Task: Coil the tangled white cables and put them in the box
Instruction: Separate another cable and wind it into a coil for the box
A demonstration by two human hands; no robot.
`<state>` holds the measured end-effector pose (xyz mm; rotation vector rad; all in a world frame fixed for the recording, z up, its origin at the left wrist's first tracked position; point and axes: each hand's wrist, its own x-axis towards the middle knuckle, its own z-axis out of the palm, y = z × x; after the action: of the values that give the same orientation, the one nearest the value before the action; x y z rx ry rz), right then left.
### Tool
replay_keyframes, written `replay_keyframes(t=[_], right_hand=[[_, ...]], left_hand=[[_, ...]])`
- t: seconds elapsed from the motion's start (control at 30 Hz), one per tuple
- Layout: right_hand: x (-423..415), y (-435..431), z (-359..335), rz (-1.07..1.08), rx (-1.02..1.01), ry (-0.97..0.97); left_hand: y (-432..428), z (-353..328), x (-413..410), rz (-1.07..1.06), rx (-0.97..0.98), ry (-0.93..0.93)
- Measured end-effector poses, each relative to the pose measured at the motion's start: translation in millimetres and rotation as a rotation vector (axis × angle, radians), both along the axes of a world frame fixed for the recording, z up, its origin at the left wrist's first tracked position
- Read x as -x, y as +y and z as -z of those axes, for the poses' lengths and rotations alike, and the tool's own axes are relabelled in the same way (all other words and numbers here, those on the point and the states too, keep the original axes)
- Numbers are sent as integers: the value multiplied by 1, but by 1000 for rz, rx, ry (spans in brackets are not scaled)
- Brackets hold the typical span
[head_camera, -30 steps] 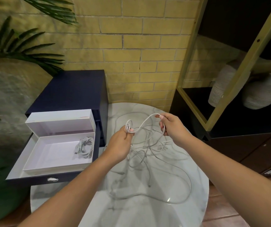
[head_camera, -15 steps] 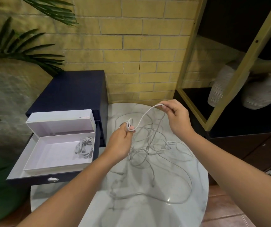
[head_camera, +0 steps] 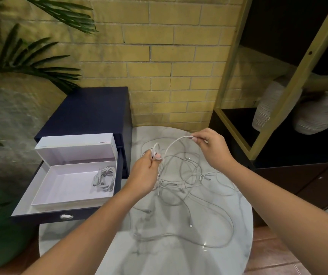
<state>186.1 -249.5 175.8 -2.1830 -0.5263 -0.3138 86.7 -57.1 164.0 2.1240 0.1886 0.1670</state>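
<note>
A tangle of white cables lies spread over the round marble table. My left hand grips a small loop of one cable above the table's middle. My right hand pinches the same cable farther along, raised to the right, so the strand arcs between both hands. An open white box sits in a pulled-out navy drawer at the left. One coiled white cable lies in the box's right end.
The navy drawer cabinet stands left of the table against a yellow brick wall. A dark shelf unit with a gold frame holds two ribbed white vases at the right. Palm leaves hang at the upper left.
My right hand has lifted and drawn the cable up and to the right, away from my left hand, lengthening the arc. My left hand has stayed nearly in place.
</note>
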Motion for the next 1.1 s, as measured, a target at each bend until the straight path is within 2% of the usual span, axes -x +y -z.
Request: replay_keyframes(t=[0.13,0.2,0.23,0.33,0.37,0.47,0.53,0.6,0.7,0.83,0.9,1.1], right_hand=[[1,-5,-3,92,-125,-41],[-1,-9,-5,120,-96,-32],[-4,-12,-3,123,-25,-1],[-5,-18,5,64,351,138],[-2,-17,6,30,405,169],[21,-5,-1,-142,271,228],[38,11,-8,-298,154,349],[51,25,-10,-407,124,484],[59,33,-8,-458,-15,656],[63,34,-11,-459,-203,752],[64,37,-15,-430,-249,752],[64,45,-27,-289,-131,550]], left_hand=[[0,-6,2,-27,16,2],[1,-8,2,-56,38,-10],[1,-8,2,-67,40,-23],[0,-8,2,-76,29,-61],[-1,-9,1,-72,23,-68],[-3,-7,0,-65,7,-61],[-5,-5,-1,-63,-25,-35],[-8,-4,-2,-44,-57,-10],[-9,-4,-2,-20,-54,14],[-3,-1,0,39,-71,10],[-4,2,1,88,-84,-12],[-7,1,3,153,-115,-48]])
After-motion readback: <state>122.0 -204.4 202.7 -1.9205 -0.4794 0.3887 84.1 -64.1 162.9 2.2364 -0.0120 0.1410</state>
